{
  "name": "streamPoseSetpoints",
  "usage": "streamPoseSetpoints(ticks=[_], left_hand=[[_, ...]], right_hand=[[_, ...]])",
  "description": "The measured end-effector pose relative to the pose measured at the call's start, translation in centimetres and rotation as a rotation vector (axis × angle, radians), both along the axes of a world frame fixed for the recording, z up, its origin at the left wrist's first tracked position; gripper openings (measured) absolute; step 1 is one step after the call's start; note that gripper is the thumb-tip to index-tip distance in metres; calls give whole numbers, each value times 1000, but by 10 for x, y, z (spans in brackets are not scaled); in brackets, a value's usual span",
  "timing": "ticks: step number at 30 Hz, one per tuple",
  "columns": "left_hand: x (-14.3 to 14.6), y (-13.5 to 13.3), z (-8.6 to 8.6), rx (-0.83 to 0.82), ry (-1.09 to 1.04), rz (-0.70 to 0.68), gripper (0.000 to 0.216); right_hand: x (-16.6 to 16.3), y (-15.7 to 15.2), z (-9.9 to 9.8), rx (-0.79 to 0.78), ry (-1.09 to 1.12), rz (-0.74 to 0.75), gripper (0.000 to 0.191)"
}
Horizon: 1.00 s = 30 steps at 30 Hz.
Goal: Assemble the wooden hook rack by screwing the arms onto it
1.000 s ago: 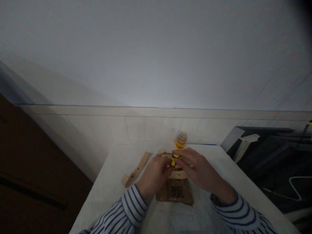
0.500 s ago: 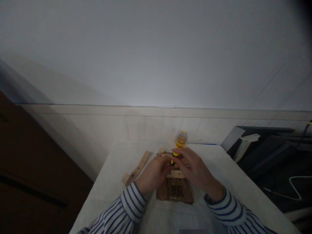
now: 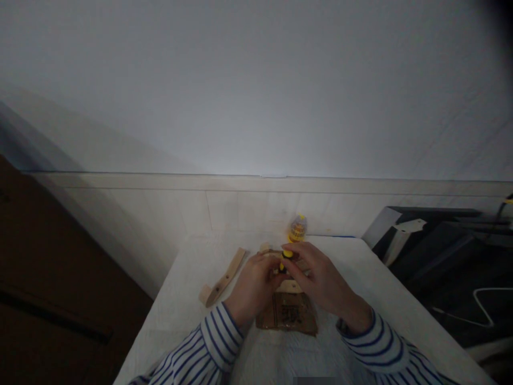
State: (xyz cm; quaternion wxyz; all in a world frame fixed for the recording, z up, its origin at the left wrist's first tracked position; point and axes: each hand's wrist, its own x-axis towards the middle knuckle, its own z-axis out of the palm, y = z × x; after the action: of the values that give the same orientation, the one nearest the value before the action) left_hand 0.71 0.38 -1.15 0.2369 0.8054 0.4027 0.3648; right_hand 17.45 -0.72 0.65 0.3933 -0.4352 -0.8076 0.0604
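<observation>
A short yellow-and-black screwdriver (image 3: pixel 287 254) stands roughly upright between my hands, over a pale wooden piece with holes (image 3: pixel 292 286). My right hand (image 3: pixel 316 271) pinches its handle at the top with thumb and fingers. Lower down on the same screwdriver, the fingers of my left hand (image 3: pixel 256 280) are closed; its tip is hidden behind them. Beneath lies a flat brown packet (image 3: pixel 286 316) with dark printed characters. To the left of my left hand rests another wooden piece (image 3: pixel 226 277), long with dark holes and a block at its near end.
A clear bottle with a yellow label (image 3: pixel 297 229) stands at the table's back edge, close to the white panelled wall. The white table (image 3: pixel 172 305) carries everything. Dark flat panels and a white cable (image 3: pixel 481 291) sit at the right, a dark brown wooden surface (image 3: pixel 60 278) at the left.
My right fingers have shifted slightly on the screwdriver handle, which tilts a little differently. The wooden pieces, packet and bottle stay in place; the view has moved very slightly.
</observation>
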Motion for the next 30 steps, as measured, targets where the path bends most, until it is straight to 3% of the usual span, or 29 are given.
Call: streamPoseSetpoints(ticks=[5, 9, 30], left_hand=[[-2, 1, 0, -1, 19, -8, 11], [-1, 1, -1, 4, 16, -19, 15], [-9, 2, 5, -19, 24, -158, 26]], right_hand=[[2, -3, 9, -9, -33, 29, 32], [3, -4, 12, -10, -77, 74, 27], [-7, -2, -1, 71, 5, 7, 17]])
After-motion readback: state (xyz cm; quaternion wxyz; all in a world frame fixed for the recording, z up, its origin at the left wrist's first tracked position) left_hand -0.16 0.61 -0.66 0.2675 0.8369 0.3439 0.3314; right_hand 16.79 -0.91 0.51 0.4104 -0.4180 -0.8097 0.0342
